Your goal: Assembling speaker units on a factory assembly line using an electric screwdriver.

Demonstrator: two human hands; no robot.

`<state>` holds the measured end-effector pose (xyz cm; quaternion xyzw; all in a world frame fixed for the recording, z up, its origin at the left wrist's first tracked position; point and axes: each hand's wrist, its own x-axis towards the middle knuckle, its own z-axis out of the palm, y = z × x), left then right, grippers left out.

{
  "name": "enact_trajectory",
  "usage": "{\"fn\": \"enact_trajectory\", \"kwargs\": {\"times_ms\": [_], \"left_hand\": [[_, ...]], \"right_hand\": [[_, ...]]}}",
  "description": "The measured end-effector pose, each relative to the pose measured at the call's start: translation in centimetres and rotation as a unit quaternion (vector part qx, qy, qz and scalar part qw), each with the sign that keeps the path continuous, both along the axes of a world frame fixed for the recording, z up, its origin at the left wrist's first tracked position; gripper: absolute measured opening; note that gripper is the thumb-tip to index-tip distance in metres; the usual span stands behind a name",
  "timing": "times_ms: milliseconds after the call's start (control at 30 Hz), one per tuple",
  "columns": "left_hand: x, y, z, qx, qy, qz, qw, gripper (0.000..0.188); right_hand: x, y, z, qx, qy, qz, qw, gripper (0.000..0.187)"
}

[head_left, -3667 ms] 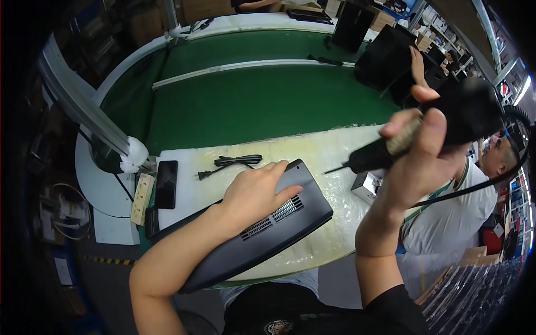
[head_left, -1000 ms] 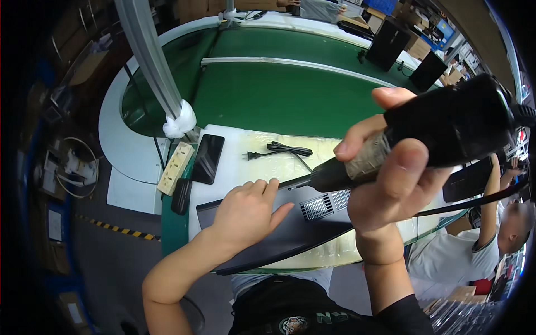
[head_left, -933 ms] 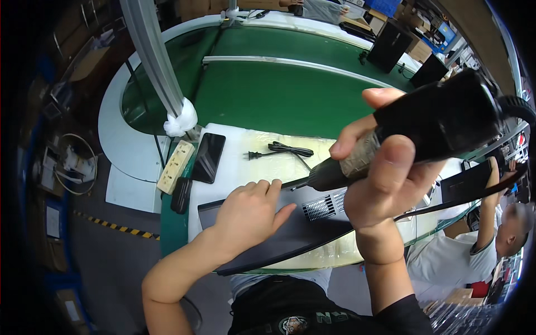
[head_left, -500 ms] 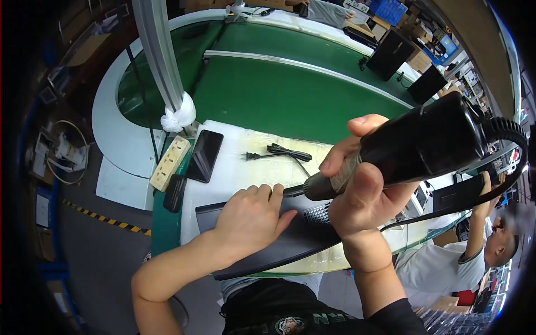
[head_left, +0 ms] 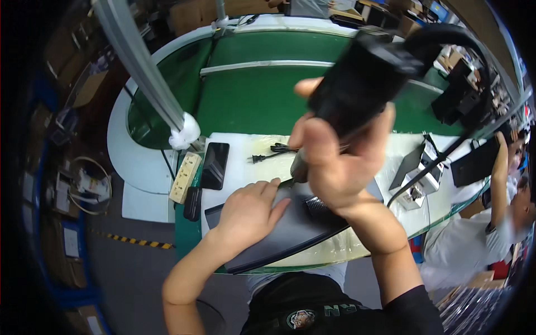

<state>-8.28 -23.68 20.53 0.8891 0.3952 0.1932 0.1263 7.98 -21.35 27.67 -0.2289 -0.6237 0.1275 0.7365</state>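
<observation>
A black corded electric screwdriver (head_left: 362, 84) is gripped in my right hand (head_left: 343, 176), its body raised and its nose tilted down to the left. Below it lies a dark grey casing panel (head_left: 273, 240) with a slotted vent (head_left: 316, 205), apparently a monitor or TV back. My left hand (head_left: 248, 209) rests on the panel's upper edge, fingers stretched and thumb apart, close to the screwdriver's nose. I cannot tell whether the bit touches the panel. Motion blurs the tool and my right fingers.
Left of the panel lie a black phone (head_left: 215, 166), a cream power strip (head_left: 185, 177) and a dark handheld item (head_left: 192, 204). A coiled power cord (head_left: 277, 149) lies behind the panel. Right stands an open white box (head_left: 416, 181); a co-worker (head_left: 466, 245) is beyond.
My right hand has swung the screwdriver to a more upright angle, its rear end up and to the left. My left hand stays on the panel. The whole view has shifted slightly.
</observation>
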Motion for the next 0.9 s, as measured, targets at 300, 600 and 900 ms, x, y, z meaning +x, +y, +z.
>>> {"fn": "enact_trajectory", "kwargs": {"times_ms": [300,600,900], "left_hand": [[-8.7,-0.1,-8.0,-0.260,-0.573,0.153,0.762,0.047],[-7.6,3.5,-5.0,-0.324,-0.662,0.231,0.636,0.042],[10.6,3.7,15.1,-0.092,-0.114,0.001,0.989,0.043]], "right_hand": [[20.1,-10.8,-1.3,0.016,0.052,-0.425,0.904,0.038],[33.0,-14.4,-11.1,-0.005,0.061,-0.564,0.823,0.047],[32.7,-13.0,-9.8,-0.071,0.068,-0.509,0.855,0.048]]}}
